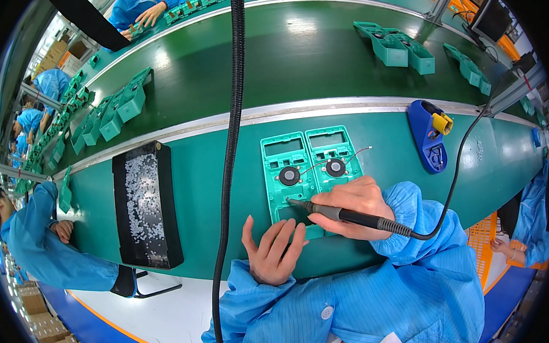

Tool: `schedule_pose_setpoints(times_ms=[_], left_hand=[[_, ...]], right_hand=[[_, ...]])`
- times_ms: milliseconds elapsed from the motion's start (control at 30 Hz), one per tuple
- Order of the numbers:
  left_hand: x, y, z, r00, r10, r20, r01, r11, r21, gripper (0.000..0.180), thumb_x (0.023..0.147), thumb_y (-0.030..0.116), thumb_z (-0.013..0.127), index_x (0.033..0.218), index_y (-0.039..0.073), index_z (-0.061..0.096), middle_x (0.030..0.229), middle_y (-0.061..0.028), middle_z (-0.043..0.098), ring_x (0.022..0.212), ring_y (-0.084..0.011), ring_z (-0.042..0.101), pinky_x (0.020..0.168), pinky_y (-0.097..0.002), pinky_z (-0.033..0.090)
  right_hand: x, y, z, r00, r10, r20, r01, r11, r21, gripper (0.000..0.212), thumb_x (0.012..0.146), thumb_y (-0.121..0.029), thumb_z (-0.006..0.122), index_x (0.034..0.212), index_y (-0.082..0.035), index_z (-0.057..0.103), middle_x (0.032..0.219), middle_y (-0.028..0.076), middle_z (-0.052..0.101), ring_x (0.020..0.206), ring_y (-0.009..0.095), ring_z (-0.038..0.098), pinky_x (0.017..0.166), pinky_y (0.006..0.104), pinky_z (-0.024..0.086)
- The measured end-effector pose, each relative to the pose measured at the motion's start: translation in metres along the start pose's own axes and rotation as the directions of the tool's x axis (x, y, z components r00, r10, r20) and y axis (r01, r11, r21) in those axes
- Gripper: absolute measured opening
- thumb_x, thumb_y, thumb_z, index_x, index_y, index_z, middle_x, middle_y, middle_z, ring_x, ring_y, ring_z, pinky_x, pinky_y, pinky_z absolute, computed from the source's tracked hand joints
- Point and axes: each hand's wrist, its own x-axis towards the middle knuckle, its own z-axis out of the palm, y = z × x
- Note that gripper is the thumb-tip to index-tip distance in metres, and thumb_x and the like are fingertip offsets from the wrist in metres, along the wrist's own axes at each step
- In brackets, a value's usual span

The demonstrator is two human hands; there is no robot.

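Note:
Two teal plastic housings lie side by side on the green bench in front of me. The left housing (pixel 282 148) and the right housing (pixel 327 139) each hold a round black speaker, with thin wires at the right one. My right hand (pixel 361 204) is closed around a black soldering iron (pixel 340 215), its tip over the lower part of the left housing. Part of the right housing is hidden beneath that hand. My left hand (pixel 275 249) has its fingers spread at the near edge of the left housing and holds nothing.
To the left stands a black tray (pixel 174 216) of small whitish pieces. A blue iron stand (pixel 426 136) with a yellow part is at the right. A black braided cable (pixel 231 138) hangs across the view. More teal housings (pixel 392 48) sit beyond the rail. Co-workers are at several sides.

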Motion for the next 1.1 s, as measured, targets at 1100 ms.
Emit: schedule_pose_setpoints(times_ms=[1100], left_hand=[[0.042, 0.027, -0.016, 0.972, 0.076, 0.223, -0.063, 0.996, -0.063, 0.052, 0.077, 0.038, 0.072, 0.118, 0.008, 0.06, 0.112, -0.0109, 0.058, 0.099, -0.027, 0.056, 0.104, -0.0622, 0.025]], right_hand=[[-0.052, 0.015, -0.054, 0.899, 0.233, -0.37, -0.17, 0.966, 0.193, 0.04, 0.08, -0.003, 0.071, 0.119, -0.004, 0.061, 0.092, 0.018, 0.069, 0.072, 0.031, 0.068, 0.061, 0.0324, 0.051]])
